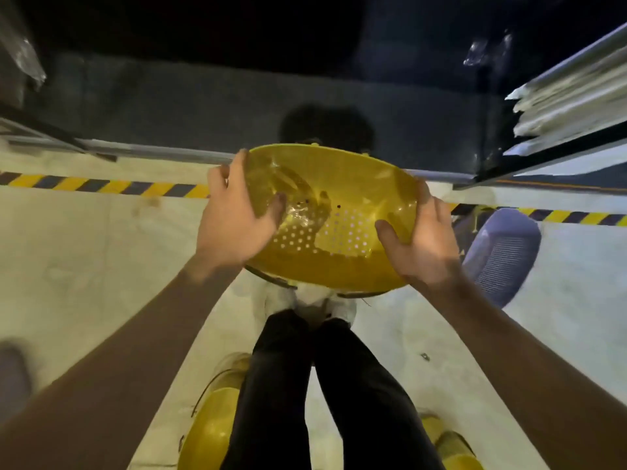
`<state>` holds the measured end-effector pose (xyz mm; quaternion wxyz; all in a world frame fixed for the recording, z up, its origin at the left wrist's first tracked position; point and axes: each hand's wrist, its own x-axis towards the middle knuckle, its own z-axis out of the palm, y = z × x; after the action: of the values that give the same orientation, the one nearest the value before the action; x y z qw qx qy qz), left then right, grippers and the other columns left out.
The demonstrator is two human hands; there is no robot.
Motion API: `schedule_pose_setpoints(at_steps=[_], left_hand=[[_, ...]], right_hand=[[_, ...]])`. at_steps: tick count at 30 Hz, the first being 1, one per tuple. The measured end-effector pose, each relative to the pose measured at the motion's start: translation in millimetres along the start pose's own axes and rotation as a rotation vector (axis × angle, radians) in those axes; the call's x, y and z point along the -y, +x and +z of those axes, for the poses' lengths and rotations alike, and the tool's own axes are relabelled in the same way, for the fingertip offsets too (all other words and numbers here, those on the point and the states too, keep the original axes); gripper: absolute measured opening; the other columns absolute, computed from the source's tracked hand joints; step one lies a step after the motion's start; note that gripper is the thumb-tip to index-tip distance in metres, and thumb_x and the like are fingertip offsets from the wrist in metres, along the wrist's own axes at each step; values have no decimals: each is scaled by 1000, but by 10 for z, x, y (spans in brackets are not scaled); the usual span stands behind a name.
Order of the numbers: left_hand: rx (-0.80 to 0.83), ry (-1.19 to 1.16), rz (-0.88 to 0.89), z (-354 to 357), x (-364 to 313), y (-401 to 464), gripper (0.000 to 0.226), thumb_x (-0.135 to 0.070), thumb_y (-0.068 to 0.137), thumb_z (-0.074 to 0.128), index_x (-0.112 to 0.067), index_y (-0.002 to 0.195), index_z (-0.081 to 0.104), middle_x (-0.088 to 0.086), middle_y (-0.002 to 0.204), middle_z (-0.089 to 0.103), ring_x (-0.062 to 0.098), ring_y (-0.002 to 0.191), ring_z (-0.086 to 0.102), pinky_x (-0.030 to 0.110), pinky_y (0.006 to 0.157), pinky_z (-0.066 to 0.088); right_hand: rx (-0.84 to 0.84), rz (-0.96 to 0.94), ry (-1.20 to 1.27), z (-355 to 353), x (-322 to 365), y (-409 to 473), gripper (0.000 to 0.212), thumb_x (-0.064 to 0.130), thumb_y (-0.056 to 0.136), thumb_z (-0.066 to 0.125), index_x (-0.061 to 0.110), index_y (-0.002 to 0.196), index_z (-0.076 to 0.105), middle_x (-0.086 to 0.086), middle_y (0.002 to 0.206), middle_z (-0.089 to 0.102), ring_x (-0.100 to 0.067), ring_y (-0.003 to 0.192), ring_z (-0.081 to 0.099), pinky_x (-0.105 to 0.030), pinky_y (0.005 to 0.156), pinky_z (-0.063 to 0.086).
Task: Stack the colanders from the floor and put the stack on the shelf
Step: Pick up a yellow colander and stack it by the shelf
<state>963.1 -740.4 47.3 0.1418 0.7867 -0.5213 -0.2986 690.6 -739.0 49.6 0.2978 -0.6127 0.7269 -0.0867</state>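
Yellow colander (334, 218) is up in the middle of the frame, held by both hands. The left hand (237, 218) is wrapped over the left rim, fingers curled inside the bowl, and the right hand (420, 239) clamps the right rim w/ the thumb inside. Can't tell if it's one colander or a few nested, tbh. It's tilted toward the dark shelf (237, 96) opening at the top of the frame, so I'd guess they're mid-way: lifted, not yet set down.

Still left on the floor: more yellow colanders (217, 418) at bottom center-left, another yellow one (451, 449) bottom right, plus a purple colander (502, 256) lying at mid right. So prob lots of stacking still to do.
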Motion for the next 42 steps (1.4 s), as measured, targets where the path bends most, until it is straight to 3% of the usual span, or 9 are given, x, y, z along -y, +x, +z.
schedule_pose_setpoints(at_steps=[9, 14, 17, 20, 21, 25, 31, 37, 42], left_hand=[[13, -18, -33, 1765, 1346, 970, 93, -62, 83, 65, -30, 155, 14, 5, 149, 26, 31, 126, 47, 34, 88, 41], [-3, 4, 19, 2226, 1587, 1456, 91, -57, 87, 65, -28, 157, 15, 6, 152, 28, 31, 132, 43, 43, 99, 44], [59, 19, 34, 2414, 1603, 1667, 89, -55, 89, 64, -27, 157, 15, 7, 152, 29, 33, 134, 42, 49, 103, 42], [129, 34, -5, 2497, 1567, 1758, 89, -54, 88, 65, -29, 157, 14, 7, 152, 30, 36, 134, 41, 52, 103, 42], [145, 30, -23, 2492, 1546, 1759, 90, -54, 88, 65, -30, 158, 13, 7, 153, 30, 36, 135, 40, 53, 102, 42], [222, 124, -113, 2242, 1400, 1650, 89, -59, 88, 62, -29, 157, 15, 6, 155, 28, 38, 135, 41, 55, 100, 45], [128, 308, 147, 1371, 710, 1004, 76, -69, 84, 36, -18, 137, 54, 12, 137, 53, 40, 117, 52, 55, 95, 46], [9, 353, 380, 372, -279, 82, 63, -61, 93, 50, -13, 130, 64, 15, 137, 56, 40, 117, 55, 54, 95, 43], [-3, 327, 426, -570, -1005, -561, 63, -63, 89, 49, -22, 136, 54, 13, 146, 46, 36, 130, 42, 54, 104, 33]], right_hand=[[-10, -167, 18, 1909, -895, 1182, 77, 42, 94, 63, 10, 153, 25, -18, 139, 43, -21, 110, 45, -9, 81, 34], [-31, -229, -21, 2423, -1144, 1602, 79, 42, 95, 59, 4, 153, 22, -23, 144, 41, -40, 123, 44, -39, 88, 44], [49, -184, 50, 2543, -1333, 1752, 78, 34, 94, 63, 10, 154, 19, -16, 147, 39, -35, 127, 39, -27, 87, 36], [111, -159, 69, 2538, -1437, 1842, 75, 32, 94, 64, 11, 152, 22, -12, 144, 42, -29, 127, 38, -2, 84, 27], [127, -153, 68, 2511, -1434, 1861, 73, 32, 93, 64, 11, 151, 24, -12, 143, 43, -28, 126, 38, -2, 84, 28], [199, -154, -38, 2237, -1220, 1859, 66, 37, 92, 59, 9, 147, 35, -14, 142, 47, -28, 126, 41, -33, 97, 40], [-67, -182, -86, 1359, -605, 1253, 58, 39, 96, 58, -2, 137, 52, -20, 138, 55, -35, 128, 48, -36, 101, 42], [-334, -327, -121, 238, 6, 340, 53, 42, 96, 58, -1, 128, 63, -21, 127, 63, -39, 116, 60, -48, 94, 52], [-166, -268, -82, -848, 602, -260, 64, 67, 92, 41, 21, 136, 52, -6, 140, 56, -28, 127, 52, -46, 100, 45]])
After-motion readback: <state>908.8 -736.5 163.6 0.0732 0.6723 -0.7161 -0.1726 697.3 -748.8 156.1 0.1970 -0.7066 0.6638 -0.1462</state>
